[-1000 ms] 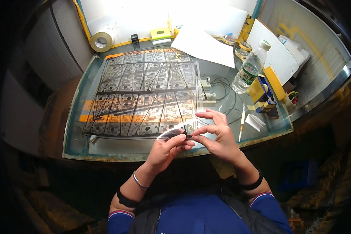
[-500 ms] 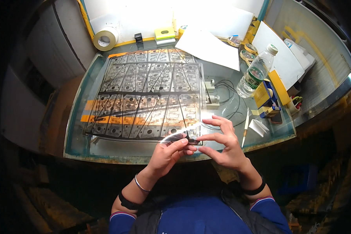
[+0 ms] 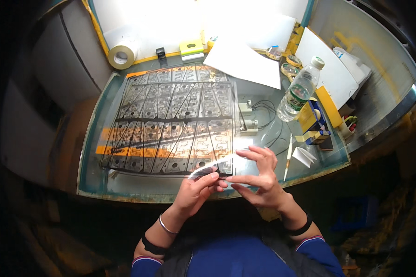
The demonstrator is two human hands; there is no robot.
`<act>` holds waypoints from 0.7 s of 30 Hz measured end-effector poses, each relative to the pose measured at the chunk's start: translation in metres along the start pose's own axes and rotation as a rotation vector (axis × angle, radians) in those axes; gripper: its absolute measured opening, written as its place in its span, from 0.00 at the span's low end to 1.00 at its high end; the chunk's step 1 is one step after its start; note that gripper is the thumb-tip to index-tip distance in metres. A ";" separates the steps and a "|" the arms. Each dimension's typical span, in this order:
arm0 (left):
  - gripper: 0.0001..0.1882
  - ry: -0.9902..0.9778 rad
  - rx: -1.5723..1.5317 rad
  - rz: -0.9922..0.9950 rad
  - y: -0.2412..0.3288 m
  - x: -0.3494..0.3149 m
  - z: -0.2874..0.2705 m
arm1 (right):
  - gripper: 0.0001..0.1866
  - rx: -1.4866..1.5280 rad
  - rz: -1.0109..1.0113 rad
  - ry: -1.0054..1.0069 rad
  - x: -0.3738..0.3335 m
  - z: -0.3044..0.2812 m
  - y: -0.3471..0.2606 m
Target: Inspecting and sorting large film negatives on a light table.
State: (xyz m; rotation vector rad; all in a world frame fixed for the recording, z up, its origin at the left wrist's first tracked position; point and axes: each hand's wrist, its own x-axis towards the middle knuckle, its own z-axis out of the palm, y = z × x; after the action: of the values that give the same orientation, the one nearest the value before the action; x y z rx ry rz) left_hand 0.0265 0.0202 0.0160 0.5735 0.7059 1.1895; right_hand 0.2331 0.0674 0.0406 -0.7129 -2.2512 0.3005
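A large clear film sheet (image 3: pixel 174 121) printed with dark circuit-like patterns lies on the glass tabletop (image 3: pixel 138 183), over orange strips (image 3: pixel 149 151). Its near right corner area is lifted and curled, catching a bright glare. My left hand (image 3: pixel 192 193) pinches that near edge between thumb and fingers. My right hand (image 3: pixel 262 181) is beside the same corner, thumb and fingers spread apart. Its index fingertip reaches the corner close to my left fingers; whether it touches the film I cannot tell.
Right of the film are grey fittings with black cables (image 3: pixel 248 124), a white-handled pen-like tool (image 3: pixel 288 157), folded white paper (image 3: pixel 304 157), a plastic bottle (image 3: pixel 299 92) and a blue tape dispenser (image 3: pixel 312 117). Behind are white paper (image 3: pixel 247 62), a tape roll (image 3: pixel 122 56) and a yellow-green block (image 3: pixel 191 47).
The view has shifted, so the table appears slightly lower. My right index finger has moved left, closer to my left fingertips. My left hand still grips the film's edge.
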 end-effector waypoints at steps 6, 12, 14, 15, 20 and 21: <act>0.09 0.016 0.016 0.013 -0.001 0.002 -0.001 | 0.19 -0.055 -0.036 0.042 -0.001 0.005 0.003; 0.09 0.026 0.027 0.013 0.001 0.001 0.001 | 0.20 -0.090 -0.038 0.119 -0.002 0.012 0.007; 0.09 0.029 0.023 0.010 0.000 0.002 0.001 | 0.21 -0.085 -0.034 0.130 -0.002 0.014 0.008; 0.09 0.035 0.028 0.004 0.000 0.002 0.001 | 0.22 -0.081 -0.035 0.135 -0.002 0.015 0.008; 0.10 0.026 0.011 -0.003 -0.002 0.002 -0.001 | 0.22 -0.050 -0.068 0.140 -0.003 0.017 0.009; 0.10 0.028 0.015 -0.004 -0.001 0.001 -0.001 | 0.21 -0.044 -0.081 0.140 -0.002 0.018 0.009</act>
State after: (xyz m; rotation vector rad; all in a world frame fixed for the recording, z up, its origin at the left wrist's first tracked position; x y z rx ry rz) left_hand 0.0265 0.0206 0.0144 0.5690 0.7401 1.1907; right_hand 0.2256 0.0738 0.0229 -0.6433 -2.1533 0.1569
